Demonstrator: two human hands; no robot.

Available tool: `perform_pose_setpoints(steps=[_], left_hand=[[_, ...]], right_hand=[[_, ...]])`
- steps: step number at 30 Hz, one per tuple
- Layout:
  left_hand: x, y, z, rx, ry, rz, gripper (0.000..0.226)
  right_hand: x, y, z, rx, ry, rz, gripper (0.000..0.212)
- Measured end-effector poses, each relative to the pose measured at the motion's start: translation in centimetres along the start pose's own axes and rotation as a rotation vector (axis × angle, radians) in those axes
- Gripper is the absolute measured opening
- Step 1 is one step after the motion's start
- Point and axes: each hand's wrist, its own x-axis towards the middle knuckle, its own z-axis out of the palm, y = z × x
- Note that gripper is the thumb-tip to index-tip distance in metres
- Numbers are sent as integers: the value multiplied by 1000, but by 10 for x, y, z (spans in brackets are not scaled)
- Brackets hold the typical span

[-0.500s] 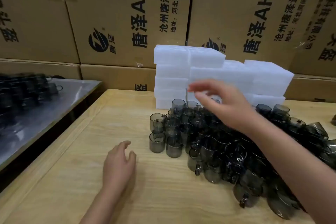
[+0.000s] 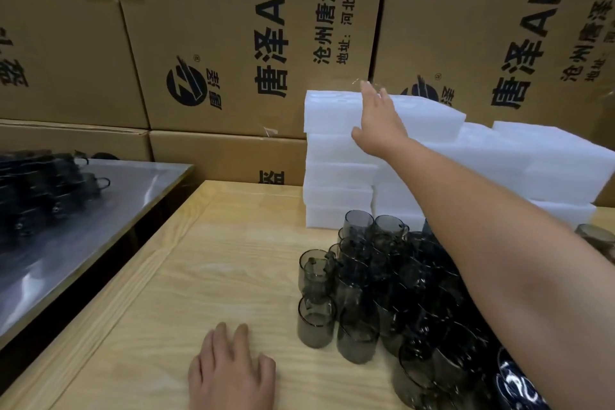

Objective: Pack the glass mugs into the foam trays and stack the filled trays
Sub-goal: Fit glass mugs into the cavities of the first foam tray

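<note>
Several smoky grey glass mugs (image 2: 366, 293) stand crowded on the right half of the wooden table (image 2: 216, 276). Behind them rise stacks of white foam trays (image 2: 336, 170) against the cartons. My right hand (image 2: 377, 123) is stretched over the mugs, fingers straight, lying on the top tray (image 2: 329, 113) of the left stack. My left hand (image 2: 229, 373) rests flat on the table near the front edge, holding nothing.
A wall of printed cardboard cartons (image 2: 233, 43) closes off the back. To the left stands a metal table (image 2: 83, 230) with more dark mugs (image 2: 40, 186) on it; a dark gap separates it from the wooden table. More foam trays (image 2: 549, 163) are stacked at the right.
My right hand has moved up and away from above the mugs to the top foam tray. My left hand has flattened onto the table.
</note>
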Motion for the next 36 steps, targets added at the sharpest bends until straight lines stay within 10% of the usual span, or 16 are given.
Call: perform_pose_setpoints(steps=[9,20,23,28,34,36], left_hand=[[1,-3,6,-22,-113,-29,64],[-3,-9,-6,-11,-132,-25,80],[1,-14,-6,-89,-64,-57,46],[14,-30,-21,-799,31,-263,16],[22,-71,-38,-1946,-241,-469,51],[34,-86,-42,-2003,-308,-477,65]], right_hand=[[28,0,8,-309,56,-39,37],[-31,2,-39,29,219,-138,28],[-71,3,-63,159,273,-236,24],[-179,-1,-92,254,110,-429,27],[-305,11,-71,190,-195,-582,29],[-329,18,-59,109,-223,-625,35]])
